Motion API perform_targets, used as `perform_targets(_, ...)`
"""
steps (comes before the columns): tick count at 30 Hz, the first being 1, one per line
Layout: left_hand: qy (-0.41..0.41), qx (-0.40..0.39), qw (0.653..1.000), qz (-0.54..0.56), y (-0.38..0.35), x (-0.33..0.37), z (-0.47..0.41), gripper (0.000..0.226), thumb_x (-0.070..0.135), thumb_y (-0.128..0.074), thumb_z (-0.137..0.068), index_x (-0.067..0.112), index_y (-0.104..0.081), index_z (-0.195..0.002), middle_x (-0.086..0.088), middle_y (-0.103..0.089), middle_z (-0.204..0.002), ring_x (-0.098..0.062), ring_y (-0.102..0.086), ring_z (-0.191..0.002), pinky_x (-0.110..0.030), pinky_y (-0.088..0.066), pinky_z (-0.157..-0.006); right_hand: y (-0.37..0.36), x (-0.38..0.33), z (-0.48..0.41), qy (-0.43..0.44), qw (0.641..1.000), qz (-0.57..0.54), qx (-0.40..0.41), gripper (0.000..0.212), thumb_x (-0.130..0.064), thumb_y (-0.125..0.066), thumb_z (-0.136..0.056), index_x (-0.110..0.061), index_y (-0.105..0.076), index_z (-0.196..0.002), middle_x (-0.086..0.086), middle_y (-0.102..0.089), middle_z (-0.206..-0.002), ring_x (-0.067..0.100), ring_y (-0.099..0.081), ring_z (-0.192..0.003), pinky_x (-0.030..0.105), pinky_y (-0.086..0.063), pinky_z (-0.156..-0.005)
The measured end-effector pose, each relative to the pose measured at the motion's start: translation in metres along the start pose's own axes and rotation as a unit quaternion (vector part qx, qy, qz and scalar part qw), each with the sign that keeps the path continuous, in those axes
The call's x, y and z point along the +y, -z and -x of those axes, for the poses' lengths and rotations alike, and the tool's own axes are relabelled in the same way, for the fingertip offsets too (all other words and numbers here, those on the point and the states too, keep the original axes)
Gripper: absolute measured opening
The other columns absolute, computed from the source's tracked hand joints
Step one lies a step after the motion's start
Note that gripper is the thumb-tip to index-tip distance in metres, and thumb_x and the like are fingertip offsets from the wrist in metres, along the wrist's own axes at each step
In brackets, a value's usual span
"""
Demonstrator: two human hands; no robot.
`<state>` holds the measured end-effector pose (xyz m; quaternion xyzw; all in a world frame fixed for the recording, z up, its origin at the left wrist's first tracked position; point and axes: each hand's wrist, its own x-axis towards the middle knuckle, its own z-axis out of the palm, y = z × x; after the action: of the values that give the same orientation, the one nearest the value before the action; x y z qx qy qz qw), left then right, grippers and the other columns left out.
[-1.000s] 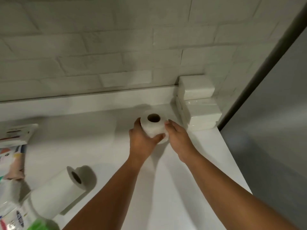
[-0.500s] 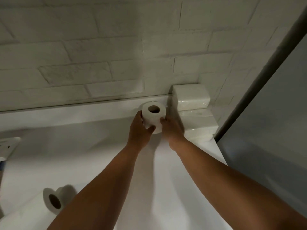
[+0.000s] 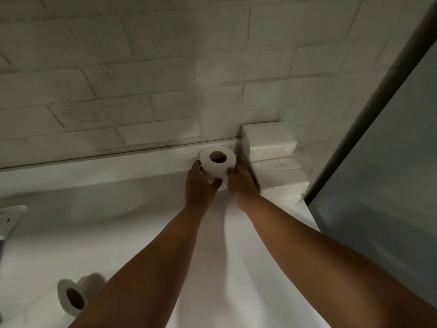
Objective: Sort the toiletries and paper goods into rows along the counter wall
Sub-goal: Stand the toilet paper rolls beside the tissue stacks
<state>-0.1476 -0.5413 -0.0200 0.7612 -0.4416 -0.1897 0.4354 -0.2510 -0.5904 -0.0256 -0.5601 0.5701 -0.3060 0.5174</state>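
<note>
The left hand (image 3: pixel 199 188) and right hand (image 3: pixel 241 185) hold the upright toilet roll (image 3: pixel 217 162) in a close grip, at the wall ledge beside the stacked tissue packs (image 3: pixel 269 143). It is best seated flat, seemingly touching the packs, before release. The table (image 3: pixel 142 233) is white, the brick wall (image 3: pixel 142 79) painted.
</note>
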Motion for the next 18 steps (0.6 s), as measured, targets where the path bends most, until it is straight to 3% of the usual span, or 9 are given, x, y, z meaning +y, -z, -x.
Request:
perform_targets(3,-0.001,-0.012,1.000,0.001,0.005,0.000,0.003,0.080,0.024,-0.087,-0.068,0.014,-0.047,-0.137,-0.005,-0.064,-0.124,-0.025,-0.062,-0.111,-0.042,-0.055,-0.092,0.004,-0.018,0.019,0.001,1.000,0.019,0.017,0.060,-0.043,-0.036,-0.086,-0.041,-0.032,-0.147,-0.012,-0.047,-0.145,0.021,-0.043,-0.133,0.046,-0.040,-0.109)
perform_targets(5,0.001,-0.022,1.000,0.003,0.011,0.002,0.006,0.080,0.024,-0.087,-0.070,0.016,-0.045,-0.138,-0.005,-0.062,-0.126,-0.025,-0.061,-0.112,-0.041,-0.054,-0.093,0.006,-0.029,0.036,0.003,0.998,0.030,0.046,0.053,-0.034,-0.041,-0.091,-0.039,-0.038,-0.143,-0.016,-0.051,-0.131,0.017,-0.049,-0.120,0.040,-0.046,-0.101)
perform_targets(8,0.007,-0.025,1.000,0.004,0.025,0.006,0.019,0.080,0.026,-0.082,-0.077,0.018,-0.039,-0.144,-0.005,-0.057,-0.134,-0.024,-0.057,-0.117,-0.042,-0.050,-0.099,0.004,-0.026,0.059,-0.052,0.997,-0.039,0.037,0.042,-0.028,-0.044,-0.098,-0.027,-0.045,-0.140,-0.001,-0.056,-0.129,0.023,-0.052,-0.119,0.034,-0.045,-0.091)
perform_targets(11,0.005,-0.027,1.000,0.013,0.045,0.009,0.039,0.067,0.027,-0.075,-0.084,0.022,-0.043,-0.142,0.003,-0.055,-0.135,-0.017,-0.058,-0.114,-0.031,-0.049,-0.095,0.002,-0.023,0.088,-0.073,0.995,-0.074,-0.007,0.047,-0.026,-0.044,-0.101,-0.019,-0.037,-0.147,0.003,-0.048,-0.141,0.024,-0.049,-0.124,0.031,-0.037,-0.090)
perform_targets(14,-0.014,-0.035,0.999,0.009,0.070,0.008,0.062,0.050,0.025,-0.071,-0.088,0.024,-0.052,-0.134,0.011,-0.060,-0.128,-0.009,-0.061,-0.105,-0.015,-0.045,-0.083,-0.002,-0.021,0.117,-0.041,0.997,-0.072,-0.005,0.044,-0.022,-0.047,-0.099,-0.021,-0.042,-0.143,0.000,-0.049,-0.140,0.018,-0.050,-0.120,0.030,-0.041,-0.094)
perform_targets(18,-0.049,-0.031,0.998,0.020,0.115,0.002,0.097,0.042,0.021,-0.070,-0.089,0.023,-0.057,-0.129,0.013,-0.062,-0.123,-0.008,-0.061,-0.103,-0.020,-0.049,-0.084,-0.013,-0.023,0.159,0.003,0.999,-0.026,-0.028,0.041,-0.021,-0.050,-0.097,-0.020,-0.051,-0.137,-0.006,-0.054,-0.137,0.013,-0.051,-0.124,0.035,-0.041,-0.108)
